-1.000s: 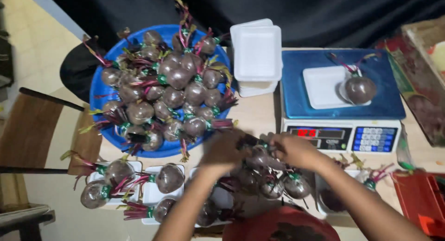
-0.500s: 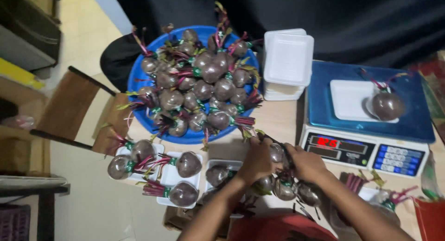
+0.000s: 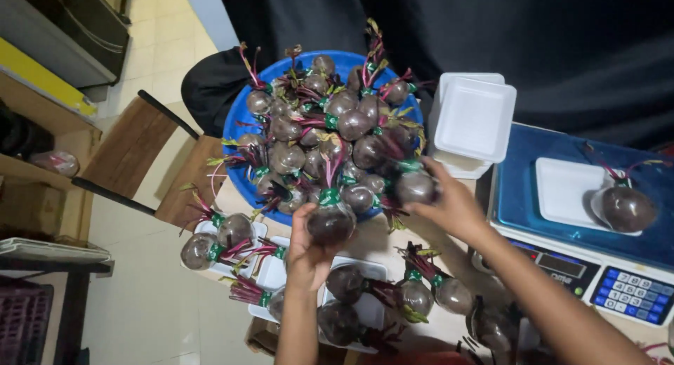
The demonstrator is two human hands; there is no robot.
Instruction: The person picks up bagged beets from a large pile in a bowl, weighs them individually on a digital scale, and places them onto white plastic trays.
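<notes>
- I see my left hand (image 3: 307,251) closed around a wrapped beetroot (image 3: 330,223), gripping it from below; the beet sits just off the near rim of the blue basin (image 3: 242,170).
- My right hand (image 3: 453,209) is clasped on a second wrapped beetroot (image 3: 414,187), fingers around its right side, at the basin's near right edge.
- Each beet is sealed in clear film with a green tie at the neck, red stems sticking out above it.
- The blue basin is heaped with many more wrapped beets of the same kind.
- Right of the basin: a stack of white foam trays (image 3: 472,120), the top one bare.
- Further right: a blue-topped weighing scale (image 3: 521,189) carrying one white tray (image 3: 565,189) with a single beet (image 3: 623,209) at its right edge.
- In front of my hands, white trays (image 3: 274,274) on the wooden table (image 3: 372,242) hold wrapped beets, a few to a tray.
- A wooden chair (image 3: 133,151) stands left of the table, just beside the basin.
</notes>
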